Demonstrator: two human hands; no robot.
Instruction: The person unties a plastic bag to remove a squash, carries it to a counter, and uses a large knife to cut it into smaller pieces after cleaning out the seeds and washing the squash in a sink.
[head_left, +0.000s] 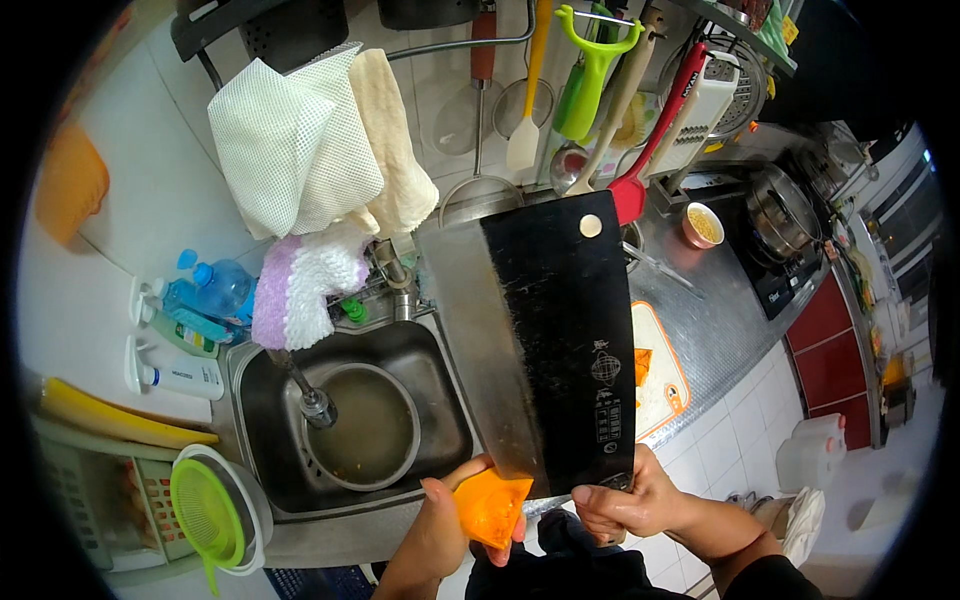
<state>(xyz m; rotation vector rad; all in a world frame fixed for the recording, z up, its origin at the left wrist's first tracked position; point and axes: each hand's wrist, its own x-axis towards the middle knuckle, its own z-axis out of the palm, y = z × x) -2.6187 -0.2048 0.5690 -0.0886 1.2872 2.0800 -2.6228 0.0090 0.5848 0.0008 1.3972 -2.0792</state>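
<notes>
In my left hand (431, 536) is a chunk of orange pumpkin (491, 506), held low in front of my body. My right hand (634, 502) grips the handle of a large cleaver (555, 337), which is raised with its broad black side facing me. The bright lower edge of the blade meets the top of the pumpkin chunk near the heel. Partly hidden behind the cleaver lies a white cutting board (656, 390) with an orange rim, bearing another orange piece (643, 366).
At left, the steel sink (262, 450) holds a basin of cloudy water (367, 435) below the faucet (319, 409). A green strainer (206, 514) stands left of it. Utensils, including a green peeler (592, 67), hang above. A small bowl (703, 225) sits by the stove (787, 281).
</notes>
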